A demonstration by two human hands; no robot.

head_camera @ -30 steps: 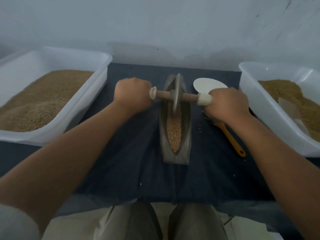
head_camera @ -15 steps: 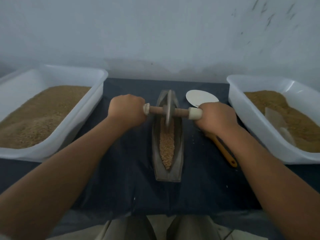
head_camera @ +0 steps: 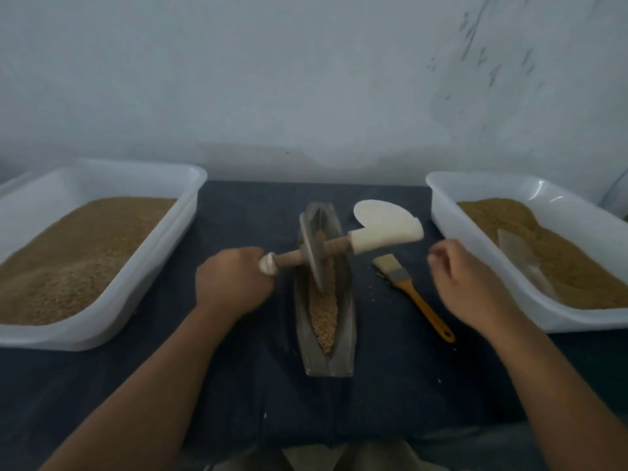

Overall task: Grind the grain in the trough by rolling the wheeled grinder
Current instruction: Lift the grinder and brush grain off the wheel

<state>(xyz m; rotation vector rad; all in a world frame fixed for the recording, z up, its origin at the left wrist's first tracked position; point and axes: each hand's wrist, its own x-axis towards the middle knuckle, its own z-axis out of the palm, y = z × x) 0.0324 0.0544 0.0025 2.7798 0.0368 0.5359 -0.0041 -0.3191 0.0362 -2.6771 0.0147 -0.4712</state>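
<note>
A narrow boat-shaped metal trough [head_camera: 345, 348] lies lengthwise on the dark cloth in the middle, with brown grain [head_camera: 324, 314] along its groove. The wheeled grinder [head_camera: 311, 254] stands tilted in the trough's far half, its wooden axle slanting up to the right and ending in a white grip. My left hand [head_camera: 234, 283] grips the axle's left white end. My right hand [head_camera: 465, 280] is off the grinder, to the right of the trough above the cloth, with fingers loosely curled and holding nothing.
A white tub [head_camera: 112, 311] of grain stands at the left and another white tub [head_camera: 441, 205] with grain and a scoop at the right. A brush [head_camera: 413, 294] with an orange handle lies between the trough and my right hand. A white flat scraper [head_camera: 380, 212] lies behind it.
My right hand has let go of the grinder's right grip and moved right. The grinder has tilted, its right end raised, with only my left hand on it.
</note>
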